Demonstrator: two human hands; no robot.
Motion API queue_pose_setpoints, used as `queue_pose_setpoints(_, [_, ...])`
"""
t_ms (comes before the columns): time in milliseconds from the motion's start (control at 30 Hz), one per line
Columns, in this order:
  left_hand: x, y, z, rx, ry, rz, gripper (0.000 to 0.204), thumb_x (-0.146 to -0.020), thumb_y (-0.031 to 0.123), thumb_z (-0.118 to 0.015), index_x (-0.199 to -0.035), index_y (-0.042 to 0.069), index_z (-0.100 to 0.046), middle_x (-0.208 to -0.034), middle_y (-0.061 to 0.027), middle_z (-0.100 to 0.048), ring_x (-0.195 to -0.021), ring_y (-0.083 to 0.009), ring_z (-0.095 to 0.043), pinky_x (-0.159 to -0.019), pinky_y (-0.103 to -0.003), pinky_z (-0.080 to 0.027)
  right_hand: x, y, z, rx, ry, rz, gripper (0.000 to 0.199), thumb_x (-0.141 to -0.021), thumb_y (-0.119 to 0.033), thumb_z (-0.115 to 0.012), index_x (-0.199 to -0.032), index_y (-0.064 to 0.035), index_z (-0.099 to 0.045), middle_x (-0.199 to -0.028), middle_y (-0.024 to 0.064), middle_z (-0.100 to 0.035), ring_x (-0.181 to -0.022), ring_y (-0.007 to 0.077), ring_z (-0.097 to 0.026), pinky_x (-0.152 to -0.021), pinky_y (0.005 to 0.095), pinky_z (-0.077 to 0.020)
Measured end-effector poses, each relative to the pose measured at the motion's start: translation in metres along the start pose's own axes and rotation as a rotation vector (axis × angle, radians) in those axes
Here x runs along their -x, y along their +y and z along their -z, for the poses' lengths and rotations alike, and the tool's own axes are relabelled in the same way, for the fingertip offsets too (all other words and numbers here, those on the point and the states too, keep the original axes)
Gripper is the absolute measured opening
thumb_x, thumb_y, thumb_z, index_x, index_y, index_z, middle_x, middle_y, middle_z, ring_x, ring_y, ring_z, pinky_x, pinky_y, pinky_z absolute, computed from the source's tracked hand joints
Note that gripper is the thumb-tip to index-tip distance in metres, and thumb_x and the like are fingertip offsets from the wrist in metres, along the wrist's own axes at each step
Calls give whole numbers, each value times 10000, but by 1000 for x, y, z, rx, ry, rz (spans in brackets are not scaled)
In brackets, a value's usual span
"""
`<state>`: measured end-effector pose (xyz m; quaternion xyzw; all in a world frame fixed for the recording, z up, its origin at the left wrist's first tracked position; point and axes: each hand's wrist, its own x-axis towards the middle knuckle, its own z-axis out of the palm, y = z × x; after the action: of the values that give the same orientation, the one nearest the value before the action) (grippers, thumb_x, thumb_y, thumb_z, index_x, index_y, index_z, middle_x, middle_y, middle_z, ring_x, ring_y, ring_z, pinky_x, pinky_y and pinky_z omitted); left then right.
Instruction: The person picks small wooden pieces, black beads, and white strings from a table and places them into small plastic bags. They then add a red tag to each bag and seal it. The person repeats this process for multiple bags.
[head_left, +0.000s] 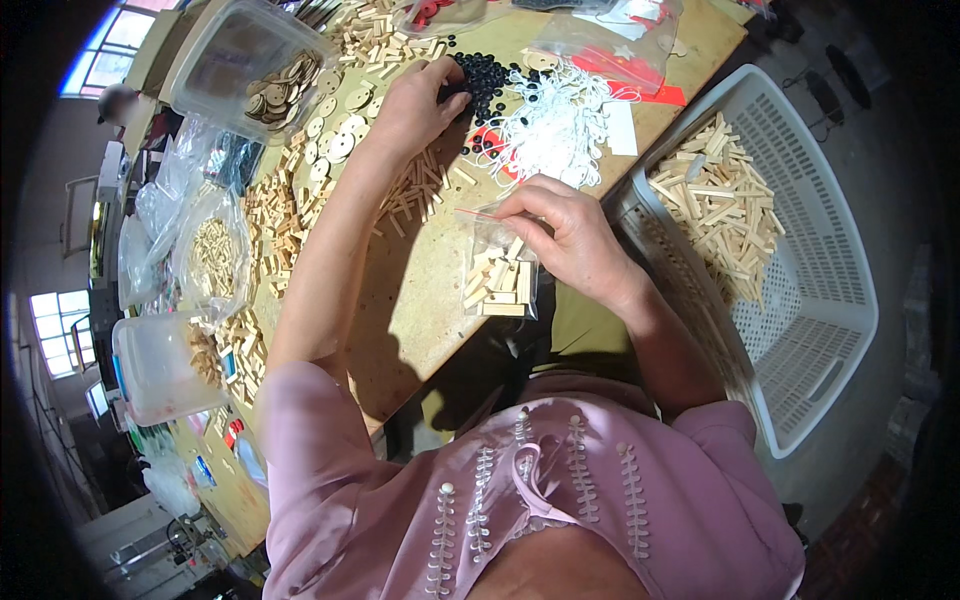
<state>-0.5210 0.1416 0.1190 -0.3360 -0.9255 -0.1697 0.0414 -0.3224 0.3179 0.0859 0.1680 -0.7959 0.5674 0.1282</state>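
Note:
On the right side of the worktable, my right hand (578, 238) is closed, pinching the top edge of a clear zip bag (505, 290). Several short wooden blocks show through the plastic. My left hand (415, 108) reaches across to the far side, over the edge of a pile of small black beads (487, 85). Its thumb and forefinger are apart, with nothing visible between them; the other fingertips are partly hidden. Right of the beads lies a tangled heap of white cords (560, 130). Beneath my left wrist and forearm, small wooden sticks (415, 190) lie loose.
Round wooden discs (343, 140) and more blocks (270, 215) cover the table to the left. A clear tub of discs (240, 70) tilts behind them. Two other clear containers stand along the left. A white basket (820, 250) holding wooden sticks (720, 205) is beyond the right table edge.

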Motion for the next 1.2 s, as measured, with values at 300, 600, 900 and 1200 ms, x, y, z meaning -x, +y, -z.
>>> queue_pose_setpoints(300, [-9, -28, -11, 915, 12, 337, 158, -983, 162, -707, -1055, 23, -681, -925, 1, -691, -801, -70, -628, -648, -210, -516, -1, 1, -4, -42, 55, 58, 67, -878, 0, -691, -943, -4, -676, -883, 152, -646, -815, 346, -661, -714, 406, -522])
queue_pose_setpoints(600, [5, -31, -2, 2682, -160, 692, 212, -1021, 138, -507, -1050, -68, -548, -900, -111, -534, -688, -127, -521, -471, -215, -357, -1, -4, -1, -31, 42, 34, 65, -895, -22, -703, -950, 0, -678, -881, 146, -655, -819, 331, -664, -725, 391, -527])
queue_pose_setpoints(900, [69, 27, 17, 2672, 8, 478, 677, -1127, 441, -186, -1547, -74, -313, -1573, -266, -405, -1444, -409, -424, -1168, -532, -400, -2, -5, -1, -14, 8, 33, 64, -903, -16, -692, -965, 0, -688, -891, 144, -659, -836, 304, -670, -753, 369, -528])
queue_pose_setpoints(1200, [180, 95, 39, 2843, 201, 267, 706, -1118, 484, -202, -1558, -58, -305, -1601, -272, -355, -1499, -390, -350, -1229, -519, -326, 10, -44, 6, 47, -33, 35, 58, -925, 25, -673, -979, 27, -695, -872, 90, -678, -780, 156, -635, -718, 284, -500])
